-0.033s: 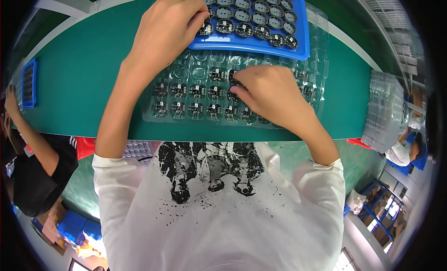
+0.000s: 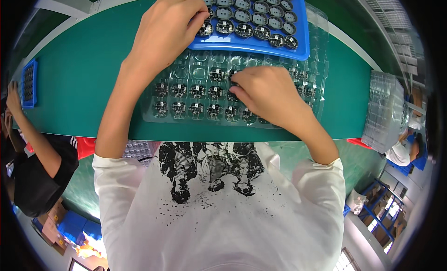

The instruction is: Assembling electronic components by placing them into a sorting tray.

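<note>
My left hand is at the left edge of a blue tray, its fingers curled and thumb bent in. Whatever its fingertips hold is too hidden to make out. Rows of dark oval housings fill that tray, and those in the nearest row carry small circuit boards. Below it lies a clear plastic blister tray with black circuit boards in many of its pockets. Over its middle, my right hand pinches a small dark circuit board, mostly covered by the fingers.
The green table has its front edge close to my body. Stacked clear trays stand at the right end. At far left, a co-worker's arm reaches toward another blue tray. A blue shelf rack is at lower right.
My right hand has shifted very slightly to the left over the clear tray. My left hand stays put. The co-worker's arm at far left has moved a little.
</note>
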`<state>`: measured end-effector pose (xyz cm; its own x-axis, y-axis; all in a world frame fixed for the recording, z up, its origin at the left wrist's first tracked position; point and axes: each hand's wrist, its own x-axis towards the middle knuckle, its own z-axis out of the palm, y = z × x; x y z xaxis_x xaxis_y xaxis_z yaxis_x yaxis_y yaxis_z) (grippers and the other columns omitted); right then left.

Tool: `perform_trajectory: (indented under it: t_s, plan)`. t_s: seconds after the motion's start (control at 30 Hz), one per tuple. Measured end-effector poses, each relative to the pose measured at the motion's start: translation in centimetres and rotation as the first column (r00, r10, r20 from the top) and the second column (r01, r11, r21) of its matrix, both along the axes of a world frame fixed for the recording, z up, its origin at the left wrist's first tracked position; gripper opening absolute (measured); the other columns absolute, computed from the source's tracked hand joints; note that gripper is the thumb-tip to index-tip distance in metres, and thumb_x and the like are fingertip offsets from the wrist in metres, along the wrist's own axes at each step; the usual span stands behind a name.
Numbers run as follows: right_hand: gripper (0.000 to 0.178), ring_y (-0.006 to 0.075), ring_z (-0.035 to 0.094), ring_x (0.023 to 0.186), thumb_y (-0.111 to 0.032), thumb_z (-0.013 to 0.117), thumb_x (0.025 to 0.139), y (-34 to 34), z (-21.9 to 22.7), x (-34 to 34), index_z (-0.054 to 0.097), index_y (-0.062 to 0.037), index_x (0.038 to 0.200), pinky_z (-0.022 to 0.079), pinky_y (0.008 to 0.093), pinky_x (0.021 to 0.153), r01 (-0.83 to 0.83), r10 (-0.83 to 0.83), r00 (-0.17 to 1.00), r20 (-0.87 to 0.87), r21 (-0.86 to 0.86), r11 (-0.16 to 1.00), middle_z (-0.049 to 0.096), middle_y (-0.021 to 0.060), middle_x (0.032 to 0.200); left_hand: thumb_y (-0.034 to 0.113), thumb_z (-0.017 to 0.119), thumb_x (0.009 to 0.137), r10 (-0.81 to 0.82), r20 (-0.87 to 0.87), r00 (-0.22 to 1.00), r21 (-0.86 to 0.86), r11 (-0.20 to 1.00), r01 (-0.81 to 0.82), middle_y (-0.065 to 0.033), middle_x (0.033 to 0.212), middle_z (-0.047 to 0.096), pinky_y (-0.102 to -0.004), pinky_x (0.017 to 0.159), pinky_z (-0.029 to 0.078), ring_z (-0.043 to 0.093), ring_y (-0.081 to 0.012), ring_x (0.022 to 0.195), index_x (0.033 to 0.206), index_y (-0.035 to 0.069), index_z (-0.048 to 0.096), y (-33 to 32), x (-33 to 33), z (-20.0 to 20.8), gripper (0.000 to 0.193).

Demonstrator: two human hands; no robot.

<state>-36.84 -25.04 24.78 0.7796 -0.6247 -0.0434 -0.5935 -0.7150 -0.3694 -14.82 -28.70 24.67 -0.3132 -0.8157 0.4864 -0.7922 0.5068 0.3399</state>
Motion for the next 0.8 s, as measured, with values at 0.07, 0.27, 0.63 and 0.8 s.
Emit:
perform_trajectory:
  t_s: [0.07,0.27,0.63,0.8]
  plan:
    - [0.011,0.0311,0.060,0.066,-0.013,0.065,0.078,0.0,0.0,0.1,0.061,-0.0028,0.079,0.046,0.0410,0.056,-0.006,0.005,1.000,-0.026,-0.005,1.000,0.061,0.0101,0.071,0.007,0.064,0.081,0.006,0.010,1.000,0.009,1.000,-0.006,-0.0070,0.079,0.057,-0.0355,0.068,0.045,0.054,-0.0252,0.078,0.085,0.002,0.062,0.1,0.0,0.0,0.007]
    - [0.008,0.0296,0.061,0.067,-0.010,0.066,0.077,0.0,1.1,-0.5,0.064,-0.0032,0.079,0.047,0.0389,0.056,0.025,-0.022,0.998,0.064,-0.039,0.999,0.062,0.0100,0.073,0.008,0.064,0.081,0.010,0.042,0.999,-0.007,1.000,-0.010,-0.0069,0.080,0.057,-0.0358,0.068,0.045,0.054,-0.0254,0.078,0.085,0.002,0.063,0.2,-0.1,0.2,0.007]
    - [0.007,0.0079,0.048,0.054,0.001,0.064,0.083,-2.3,4.8,-4.5,0.066,0.0027,0.090,0.038,0.0214,0.049,0.296,-0.278,0.898,0.340,-0.002,0.955,0.060,0.0059,0.069,0.008,0.064,0.081,0.005,0.068,0.998,-0.004,1.000,-0.005,-0.0060,0.079,0.056,-0.0355,0.067,0.045,0.053,-0.0243,0.077,0.086,0.002,0.063,0.4,0.1,0.3,0.008]
    - [0.007,0.0071,0.047,0.055,0.001,0.064,0.083,-2.7,4.7,-5.2,0.065,0.0032,0.090,0.037,0.0211,0.049,0.307,-0.278,0.889,0.364,-0.023,0.951,0.059,0.0052,0.069,0.008,0.065,0.081,-0.025,0.074,0.997,-0.007,1.000,0.026,-0.0060,0.080,0.056,-0.0356,0.067,0.045,0.053,-0.0242,0.077,0.086,0.002,0.063,0.3,0.1,0.5,0.008]
